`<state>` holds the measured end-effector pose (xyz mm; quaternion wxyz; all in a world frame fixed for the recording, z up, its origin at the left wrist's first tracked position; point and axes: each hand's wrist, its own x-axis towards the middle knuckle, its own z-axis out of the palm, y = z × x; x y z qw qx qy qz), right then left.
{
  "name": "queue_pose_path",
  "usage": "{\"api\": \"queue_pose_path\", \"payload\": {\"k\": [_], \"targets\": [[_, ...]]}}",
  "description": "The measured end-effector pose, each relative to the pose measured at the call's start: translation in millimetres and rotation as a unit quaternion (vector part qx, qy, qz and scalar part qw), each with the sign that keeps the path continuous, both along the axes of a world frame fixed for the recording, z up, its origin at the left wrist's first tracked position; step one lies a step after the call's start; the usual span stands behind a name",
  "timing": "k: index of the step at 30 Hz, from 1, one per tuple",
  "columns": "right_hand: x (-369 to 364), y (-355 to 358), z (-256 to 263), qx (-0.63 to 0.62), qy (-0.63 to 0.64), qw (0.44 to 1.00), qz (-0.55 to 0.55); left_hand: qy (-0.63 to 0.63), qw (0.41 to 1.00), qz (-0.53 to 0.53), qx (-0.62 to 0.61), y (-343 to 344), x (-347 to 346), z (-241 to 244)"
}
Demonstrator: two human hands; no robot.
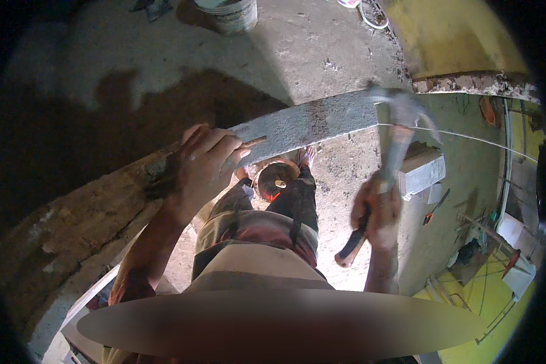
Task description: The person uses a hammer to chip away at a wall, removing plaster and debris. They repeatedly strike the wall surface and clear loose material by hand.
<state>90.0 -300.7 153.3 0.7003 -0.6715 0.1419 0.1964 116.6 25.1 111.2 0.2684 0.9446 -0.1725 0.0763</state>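
A claw hammer [402, 109] is gripped by its handle in my right hand [380, 211], its head raised at the right end of a long grey board or beam [327, 119]; whether they touch I cannot tell. The hammer and hand look blurred. My left hand [211, 154] rests at the beam's near edge, left of centre, with a thin brown stick-like piece [253, 142] between its fingers. Near that end a dark reddish stain crosses the beam's surface. From the beam's right end a thin pale string [455, 133] runs off to the right.
A round container [277, 179] stands between my feet below the beam. At the top is a dirty bucket [236, 16] on the rough floor. To the right are a pale block [423, 170], an orange-handled tool [436, 208] and a yellow-green wall [455, 36]. A broad shadow covers the left.
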Motion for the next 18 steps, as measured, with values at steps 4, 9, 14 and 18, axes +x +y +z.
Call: {"api": "queue_pose_path", "payload": {"k": [4, 9, 14, 18], "targets": [[-23.2, 11.9, -27.4, 0.009, 0.042, 0.999, -0.017, -0.004, 1.0, -0.006, 0.01, -1.8, 0.8, -2.2], [-29.7, 31.0, -29.8, 0.039, 0.131, 0.977, 0.16, -0.014, 0.999, -0.01, 0.044, 0.4, -2.3, -3.4], [-20.4, 23.1, -7.9, -0.004, 0.003, 0.999, 0.052, 0.035, 0.996, 0.077, 0.019, -9.5, -17.2, -6.1], [-28.2, 19.4, -0.5, -0.004, 0.036, 0.998, 0.044, 0.028, 0.996, 0.082, -0.023, -7.6, -17.9, -12.6]]}}
